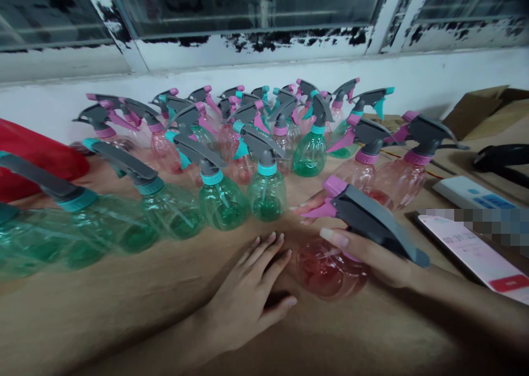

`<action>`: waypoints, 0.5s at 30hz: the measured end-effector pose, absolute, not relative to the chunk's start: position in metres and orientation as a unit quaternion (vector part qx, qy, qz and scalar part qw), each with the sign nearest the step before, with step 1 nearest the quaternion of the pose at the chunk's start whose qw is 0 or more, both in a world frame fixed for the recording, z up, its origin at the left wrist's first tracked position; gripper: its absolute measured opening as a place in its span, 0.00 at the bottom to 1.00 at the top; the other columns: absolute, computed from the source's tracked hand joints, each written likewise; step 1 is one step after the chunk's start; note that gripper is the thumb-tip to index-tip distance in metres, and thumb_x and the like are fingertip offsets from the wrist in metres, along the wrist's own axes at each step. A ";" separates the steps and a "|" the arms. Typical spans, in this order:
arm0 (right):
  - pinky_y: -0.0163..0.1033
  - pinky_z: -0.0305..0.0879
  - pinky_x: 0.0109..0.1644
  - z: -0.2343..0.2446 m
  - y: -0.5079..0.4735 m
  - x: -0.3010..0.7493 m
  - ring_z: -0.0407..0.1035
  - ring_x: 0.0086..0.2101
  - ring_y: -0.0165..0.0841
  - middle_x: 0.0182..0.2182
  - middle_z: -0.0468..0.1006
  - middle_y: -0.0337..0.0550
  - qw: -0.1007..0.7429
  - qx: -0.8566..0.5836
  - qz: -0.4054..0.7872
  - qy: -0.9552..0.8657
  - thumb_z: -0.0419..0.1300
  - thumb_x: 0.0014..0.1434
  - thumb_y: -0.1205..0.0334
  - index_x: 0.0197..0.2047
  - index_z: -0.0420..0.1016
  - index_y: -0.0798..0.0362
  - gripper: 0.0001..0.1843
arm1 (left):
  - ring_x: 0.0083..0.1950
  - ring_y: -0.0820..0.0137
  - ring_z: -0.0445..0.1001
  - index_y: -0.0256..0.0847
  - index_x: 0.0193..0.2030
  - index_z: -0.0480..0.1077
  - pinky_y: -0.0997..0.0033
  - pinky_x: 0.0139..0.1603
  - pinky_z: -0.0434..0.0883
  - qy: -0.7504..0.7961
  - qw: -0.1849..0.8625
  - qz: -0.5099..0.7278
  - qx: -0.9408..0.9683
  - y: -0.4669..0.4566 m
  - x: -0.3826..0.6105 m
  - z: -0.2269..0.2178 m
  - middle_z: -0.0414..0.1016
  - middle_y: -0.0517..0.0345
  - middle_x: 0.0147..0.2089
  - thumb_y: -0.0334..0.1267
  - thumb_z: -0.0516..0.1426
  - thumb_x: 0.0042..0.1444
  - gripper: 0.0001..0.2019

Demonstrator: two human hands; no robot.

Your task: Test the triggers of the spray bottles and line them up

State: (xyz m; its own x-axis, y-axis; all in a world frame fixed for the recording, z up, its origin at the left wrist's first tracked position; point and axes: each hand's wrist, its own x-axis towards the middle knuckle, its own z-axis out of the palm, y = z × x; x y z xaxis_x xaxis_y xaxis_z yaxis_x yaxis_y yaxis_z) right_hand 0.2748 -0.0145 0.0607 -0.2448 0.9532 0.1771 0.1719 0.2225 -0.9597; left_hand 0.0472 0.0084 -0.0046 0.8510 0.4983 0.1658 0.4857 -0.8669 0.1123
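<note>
My right hand (372, 249) is wrapped round the neck of a pink spray bottle (326, 271) with a grey and pink trigger head. The bottle's clear pink body is at the table surface, its spout pointing left. My left hand (252, 293) lies flat on the brown table (165, 310), fingers stretched out, just left of that bottle and apart from it. Beyond the left fingertips stand green spray bottles (266, 194) with turquoise collars, in a row running left. Two more pink spray bottles (403, 177) stand behind my right hand.
Several more pink and green spray bottles (165, 150) crowd the back of the table by the wall. Red material (37, 161) lies at left. On the right are a phone (471, 249) showing a timer, a white device (475, 194), a black object (502, 161) and a cardboard box (479, 111).
</note>
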 end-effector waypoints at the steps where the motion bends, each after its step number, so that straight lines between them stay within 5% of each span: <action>1: 0.44 0.74 0.47 0.059 -0.014 0.275 0.75 0.43 0.40 0.35 0.81 0.43 0.436 -0.431 0.451 -0.648 0.57 0.59 0.47 0.48 0.76 0.43 0.18 | 0.69 0.58 0.48 0.35 0.65 0.55 0.53 0.65 0.54 0.257 0.033 0.096 0.961 0.008 0.047 -0.005 0.52 0.46 0.68 0.52 0.51 0.64 0.29; 15: 0.46 0.73 0.48 0.058 -0.014 0.274 0.76 0.41 0.40 0.35 0.81 0.43 0.447 -0.418 0.433 -0.662 0.55 0.60 0.47 0.50 0.75 0.44 0.19 | 0.70 0.58 0.46 0.33 0.65 0.55 0.53 0.66 0.53 0.251 0.021 0.101 0.963 0.009 0.047 -0.004 0.51 0.46 0.69 0.51 0.51 0.64 0.29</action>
State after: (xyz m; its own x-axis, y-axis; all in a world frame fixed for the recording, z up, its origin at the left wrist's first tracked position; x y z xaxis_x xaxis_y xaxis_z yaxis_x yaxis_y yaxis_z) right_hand 0.2737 -0.0136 0.0585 -0.2517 0.9402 0.2295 0.1659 0.2755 -0.9469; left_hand 0.0471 0.0086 -0.0045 0.8540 0.4869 0.1831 0.4783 -0.8734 0.0917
